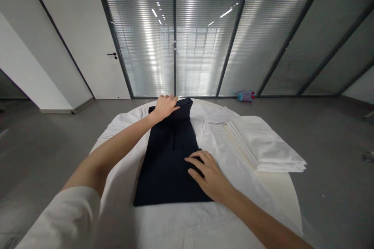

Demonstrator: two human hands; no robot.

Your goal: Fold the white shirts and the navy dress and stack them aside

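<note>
A dark navy garment [169, 175] lies folded into a long, narrow shape on the white-covered table, wider at the near end. From the frames I cannot tell exactly which kind of garment it is. My left hand [166, 106] reaches to its far end, fingers curled over the raised, folded edge and thumb on the near side. Over the near right part of the cloth rests my right hand [209, 175], its fingers apart and holding nothing. Part of the garment's right edge is hidden beneath that hand.
Rumpled white cloth [163, 225] covers much of the round table [288, 188]. On the right is a folded stack of white fabric [263, 140], overhanging the table's edge. Beyond, a blue and red item [246, 96] lies on the floor by the glass partition [198, 46].
</note>
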